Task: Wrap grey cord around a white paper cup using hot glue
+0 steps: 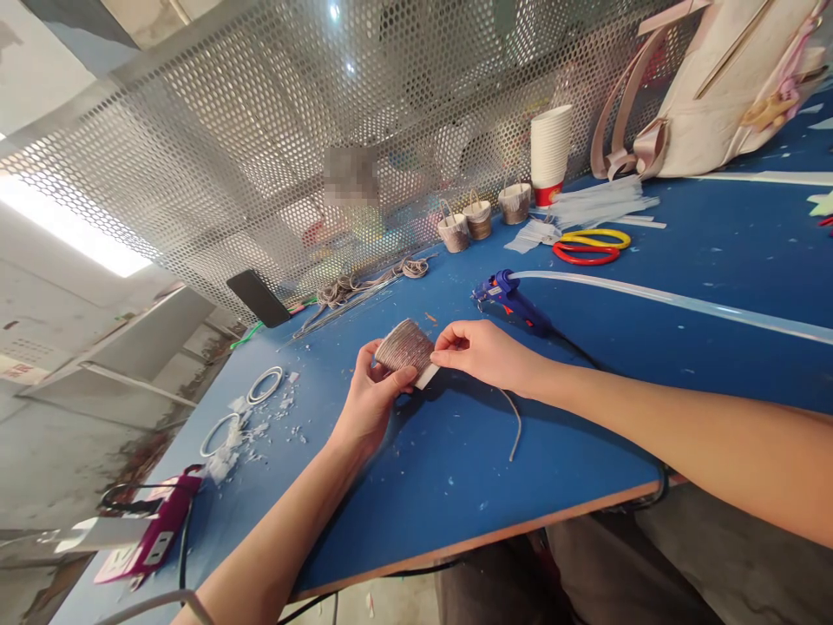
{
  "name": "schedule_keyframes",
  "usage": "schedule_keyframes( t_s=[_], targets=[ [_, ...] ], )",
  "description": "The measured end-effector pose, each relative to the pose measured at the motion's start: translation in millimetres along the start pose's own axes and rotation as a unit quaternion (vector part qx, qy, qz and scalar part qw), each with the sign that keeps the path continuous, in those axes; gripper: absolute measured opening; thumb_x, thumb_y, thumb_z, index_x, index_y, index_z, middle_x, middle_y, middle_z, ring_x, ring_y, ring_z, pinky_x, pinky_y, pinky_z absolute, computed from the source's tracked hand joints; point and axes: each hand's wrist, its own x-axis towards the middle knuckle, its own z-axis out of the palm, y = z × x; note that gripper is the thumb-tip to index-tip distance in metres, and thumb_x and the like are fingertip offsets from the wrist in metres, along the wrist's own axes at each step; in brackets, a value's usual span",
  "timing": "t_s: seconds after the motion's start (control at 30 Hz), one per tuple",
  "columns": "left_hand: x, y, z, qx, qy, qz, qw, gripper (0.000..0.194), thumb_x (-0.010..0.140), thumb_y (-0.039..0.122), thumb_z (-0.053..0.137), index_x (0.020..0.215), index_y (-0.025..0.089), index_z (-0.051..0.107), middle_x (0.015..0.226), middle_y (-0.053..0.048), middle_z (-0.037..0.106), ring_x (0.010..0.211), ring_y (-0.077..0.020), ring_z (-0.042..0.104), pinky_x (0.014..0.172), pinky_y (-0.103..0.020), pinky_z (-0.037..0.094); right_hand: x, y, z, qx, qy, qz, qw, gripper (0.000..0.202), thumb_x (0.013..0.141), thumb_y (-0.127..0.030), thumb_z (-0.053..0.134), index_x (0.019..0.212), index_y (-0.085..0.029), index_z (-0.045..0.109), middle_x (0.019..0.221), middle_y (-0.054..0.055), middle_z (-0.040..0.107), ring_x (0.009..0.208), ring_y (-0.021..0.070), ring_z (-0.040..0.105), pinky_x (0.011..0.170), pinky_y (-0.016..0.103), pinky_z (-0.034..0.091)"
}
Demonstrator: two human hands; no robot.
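Observation:
My left hand (370, 395) grips a small paper cup (407, 347) lying tilted on its side, its wall wound with rows of grey-brown cord. A strip of bare white shows at the cup's right end. There, the fingertips of my right hand (475, 351) are pinched together on the cord, close against the cup. A loose tail of the cord (519, 425) trails out below my right hand over the blue table (416, 503). What lies exactly between the right fingertips is mostly hidden.
A blue glue gun (517, 304) with a long glue stick lies to the right. Behind are scissors (589, 247), white strips (605, 204), stacked paper cups (550, 152), several small cord-wrapped baskets (478, 219), cord bundles (342, 291) and a phone (259, 298). A power strip (153, 529) sits left.

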Motion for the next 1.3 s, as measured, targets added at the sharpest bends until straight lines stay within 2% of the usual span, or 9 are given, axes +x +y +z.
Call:
schedule_keyframes(
  t_s=[0.13, 0.27, 0.4, 0.63, 0.73, 0.83, 0.9, 1.3],
  targets=[
    [-2.0, 1.1, -0.2, 0.014, -0.017, 0.023, 1.0, 0.062, 0.064, 0.02, 0.076, 0.117, 0.027, 0.045, 0.08, 0.004, 0.062, 0.063, -0.01, 0.06, 0.062, -0.024, 0.05, 0.0, -1.9, 0.0, 0.04, 0.0, 0.032, 0.999, 0.015, 0.073, -0.031, 0.063, 0.071, -0.017, 0.058, 0.064, -0.004, 0.053, 0.06, 0.0105, 0.045, 0.058, 0.026, 0.033],
    [-2.3, -1.2, -2.5, 0.031, -0.029, 0.051, 0.998, 0.053, 0.068, 0.022, 0.074, 0.114, 0.026, 0.049, 0.094, 0.002, 0.06, 0.069, -0.0103, 0.061, 0.064, -0.026, 0.054, -0.1, -3.5, 0.2, 0.081, -0.021, 0.058, 0.995, 0.01, 0.074, -0.027, 0.057, 0.07, -0.018, 0.056, 0.056, -0.007, 0.045, 0.054, 0.0092, 0.038, 0.055, 0.025, 0.029],
    [-2.3, -4.2, -2.6, 0.047, -0.045, 0.05, 0.997, 0.044, 0.071, 0.022, 0.071, 0.11, 0.024, 0.051, 0.089, 0.003, 0.06, 0.069, -0.0103, 0.061, 0.066, -0.027, 0.055, -0.8, -2.6, -0.1, 0.056, -0.035, 0.05, 0.997, 0.003, 0.074, -0.02, 0.054, 0.073, -0.018, 0.057, 0.056, -0.008, 0.044, 0.053, 0.0091, 0.038, 0.055, 0.025, 0.029],
    [-3.5, -5.7, -0.1, 0.109, -0.016, 0.067, 0.992, 0.051, 0.062, 0.022, 0.08, 0.101, 0.024, 0.048, 0.093, 0.003, 0.06, 0.077, -0.0109, 0.061, 0.068, -0.024, 0.053, -3.1, -4.7, 1.1, -0.032, -0.047, -0.014, 0.998, 0.004, 0.074, -0.016, 0.06, 0.072, -0.017, 0.057, 0.064, -0.006, 0.051, 0.058, 0.0095, 0.044, 0.057, 0.024, 0.034],
    [-3.5, -5.0, -0.5, 0.114, -0.005, 0.086, 0.99, 0.047, 0.062, 0.024, 0.08, 0.097, 0.023, 0.048, 0.094, 0.003, 0.06, 0.077, -0.0097, 0.06, 0.069, -0.022, 0.052, -6.2, -5.3, 2.3, -0.104, -0.028, -0.084, 0.991, 0.007, 0.074, -0.013, 0.063, 0.072, -0.017, 0.057, 0.066, -0.005, 0.052, 0.056, 0.0086, 0.042, 0.058, 0.024, 0.034],
    [-4.2, -3.7, 0.0, 0.107, 0.002, 0.097, 0.99, 0.047, 0.061, 0.023, 0.08, 0.095, 0.023, 0.048, 0.095, 0.003, 0.06, 0.078, -0.0097, 0.061, 0.07, -0.021, 0.052, -8.6, -2.5, 3.0, -0.174, 0.003, -0.173, 0.969, 0.01, 0.075, -0.009, 0.064, 0.071, -0.017, 0.059, 0.072, -0.003, 0.055, 0.059, 0.0085, 0.044, 0.06, 0.023, 0.035],
    [-5.0, -2.9, 1.0, 0.101, 0.0, 0.096, 0.99, 0.048, 0.06, 0.022, 0.081, 0.095, 0.023, 0.048, 0.095, 0.003, 0.06, 0.078, -0.0099, 0.061, 0.069, -0.021, 0.052, -9.2, 0.1, 3.0, -0.201, 0.011, -0.208, 0.957, 0.011, 0.077, -0.008, 0.064, 0.071, -0.017, 0.061, 0.074, -0.002, 0.055, 0.063, 0.0094, 0.048, 0.062, 0.024, 0.037],
    [-5.2, -2.7, 3.9, 0.108, 0.0, 0.089, 0.99, 0.049, 0.058, 0.018, 0.078, 0.095, 0.023, 0.047, 0.094, 0.002, 0.059, 0.077, -0.0096, 0.061, 0.068, -0.021, 0.052, -8.9, 2.5, 5.5, -0.229, 0.027, -0.213, 0.95, 0.014, 0.081, -0.009, 0.06, 0.07, -0.017, 0.058, 0.076, 0.0, 0.057, 0.07, 0.0122, 0.054, 0.068, 0.026, 0.04]
  ],
)
